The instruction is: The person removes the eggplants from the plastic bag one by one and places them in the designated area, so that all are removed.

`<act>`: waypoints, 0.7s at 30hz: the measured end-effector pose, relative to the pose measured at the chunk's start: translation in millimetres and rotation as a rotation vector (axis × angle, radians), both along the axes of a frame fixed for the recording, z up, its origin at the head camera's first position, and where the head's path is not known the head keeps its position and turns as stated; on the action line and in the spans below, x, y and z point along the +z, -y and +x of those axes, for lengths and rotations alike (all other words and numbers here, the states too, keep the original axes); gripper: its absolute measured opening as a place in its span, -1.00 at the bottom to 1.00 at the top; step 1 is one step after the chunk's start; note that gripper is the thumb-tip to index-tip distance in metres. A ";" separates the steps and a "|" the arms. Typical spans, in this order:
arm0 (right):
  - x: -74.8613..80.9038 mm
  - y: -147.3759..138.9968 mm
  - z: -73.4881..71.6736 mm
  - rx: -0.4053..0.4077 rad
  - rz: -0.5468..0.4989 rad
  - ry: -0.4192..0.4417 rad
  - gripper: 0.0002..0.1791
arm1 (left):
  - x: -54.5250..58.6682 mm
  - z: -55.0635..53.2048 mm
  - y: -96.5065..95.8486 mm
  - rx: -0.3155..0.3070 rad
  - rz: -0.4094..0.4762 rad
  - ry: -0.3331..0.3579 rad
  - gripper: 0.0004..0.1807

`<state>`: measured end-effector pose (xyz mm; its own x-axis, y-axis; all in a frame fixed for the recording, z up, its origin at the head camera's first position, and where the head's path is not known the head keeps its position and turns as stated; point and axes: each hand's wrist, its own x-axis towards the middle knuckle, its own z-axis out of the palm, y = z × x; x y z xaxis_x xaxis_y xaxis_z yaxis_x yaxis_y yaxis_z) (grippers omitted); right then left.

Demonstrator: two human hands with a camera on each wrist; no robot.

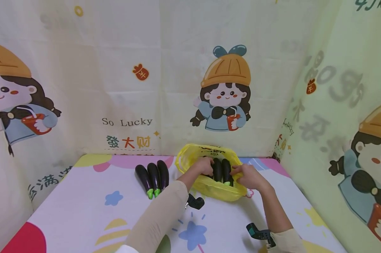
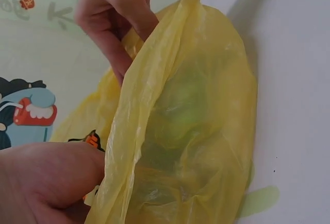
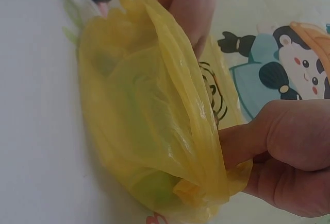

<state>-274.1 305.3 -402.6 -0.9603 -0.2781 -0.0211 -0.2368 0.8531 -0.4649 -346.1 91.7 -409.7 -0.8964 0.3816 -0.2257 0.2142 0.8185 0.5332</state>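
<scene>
On a pastel table, nearest the viewer, two sleeved forearms reach forward. Beyond them the left hand and right hand each pinch the rim of a yellow bag, fingers clamped on the thin plastic and holding its mouth wide. The bag lies toward the far middle of the table, close to the curtain. Inside lie two aubergines, side by side, long axes running away from the viewer, green stems pointing near. Three more aubergines lie just left of the bag, aligned the same way. The film looks flimsy: a hard pull apart could likely tear the rim, or a slipped pinch could let the mouth collapse over the aubergines.
</scene>
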 end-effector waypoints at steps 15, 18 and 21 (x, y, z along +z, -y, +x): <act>0.6 1.7 0.4 -0.010 0.002 0.004 -0.57 | 0.2 3.3 10.7 0.094 0.250 0.082 -0.41; 0.5 1.7 0.4 -0.012 0.002 0.006 -0.57 | 3.1 3.2 13.6 0.116 0.276 0.079 -0.41; 0.5 1.7 0.4 -0.016 -0.001 0.009 -0.57 | 6.7 1.6 15.9 0.124 0.306 0.072 -0.40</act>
<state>-273.7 303.5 -402.1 -0.9644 -0.2628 -0.0295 -0.2191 0.8564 -0.4676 -344.5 75.8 -403.0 -0.9262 0.3304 -0.1816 0.0760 0.6354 0.7684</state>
